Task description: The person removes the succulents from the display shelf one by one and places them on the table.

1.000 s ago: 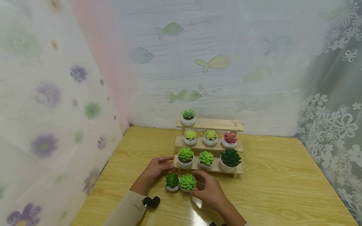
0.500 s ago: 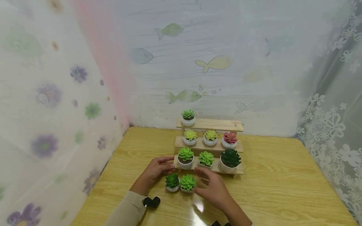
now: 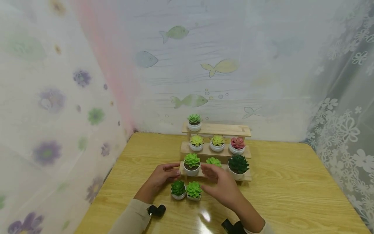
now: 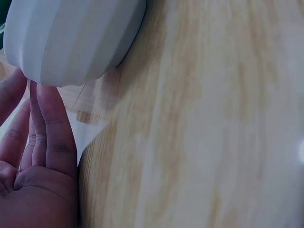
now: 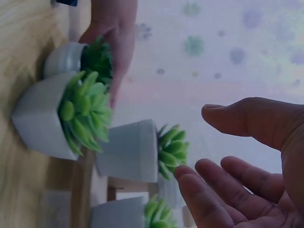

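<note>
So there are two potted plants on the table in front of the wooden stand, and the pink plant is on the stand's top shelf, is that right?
Not quite: the pink plant stands on the middle shelf, as the head view shows. The dark green plant and light green plant are indeed on the table in front of the wooden stand.

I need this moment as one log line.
left hand: at left end of shelf | right hand: holding nothing | on table: dark green plant beside light green plant
</note>
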`<state>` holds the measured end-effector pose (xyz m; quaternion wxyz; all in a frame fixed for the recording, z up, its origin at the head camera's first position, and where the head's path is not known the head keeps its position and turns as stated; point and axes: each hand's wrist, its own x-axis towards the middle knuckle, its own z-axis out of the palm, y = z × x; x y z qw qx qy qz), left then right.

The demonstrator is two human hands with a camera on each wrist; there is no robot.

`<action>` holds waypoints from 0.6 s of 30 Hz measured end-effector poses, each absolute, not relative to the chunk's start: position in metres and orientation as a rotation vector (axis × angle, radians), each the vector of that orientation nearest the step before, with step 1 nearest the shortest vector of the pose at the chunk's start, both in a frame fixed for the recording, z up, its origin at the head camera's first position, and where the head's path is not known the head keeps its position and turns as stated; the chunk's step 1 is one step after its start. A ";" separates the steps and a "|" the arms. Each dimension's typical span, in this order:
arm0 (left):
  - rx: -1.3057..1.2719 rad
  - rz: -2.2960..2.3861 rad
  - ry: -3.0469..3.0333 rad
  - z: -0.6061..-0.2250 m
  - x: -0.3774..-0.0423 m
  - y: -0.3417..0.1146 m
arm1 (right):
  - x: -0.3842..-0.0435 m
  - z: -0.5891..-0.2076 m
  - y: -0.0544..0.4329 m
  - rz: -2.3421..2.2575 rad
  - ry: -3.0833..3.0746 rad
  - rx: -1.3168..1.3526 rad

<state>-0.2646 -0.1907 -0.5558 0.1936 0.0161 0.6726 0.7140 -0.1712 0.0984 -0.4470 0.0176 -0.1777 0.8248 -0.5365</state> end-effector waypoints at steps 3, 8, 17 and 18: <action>0.068 2.002 1.893 -0.556 -0.265 -0.190 | -0.176 -0.437 0.101 -1.673 2.582 -0.555; 0.088 2.003 1.887 -0.555 -0.266 -0.190 | -0.187 -0.421 0.106 -1.677 2.687 -0.584; 0.088 2.005 1.889 -0.556 -0.264 -0.189 | -0.210 -0.398 0.117 -1.640 2.791 -0.627; 0.087 2.008 1.886 -0.556 -0.264 -0.189 | -0.213 -0.397 0.118 -1.641 2.792 -0.613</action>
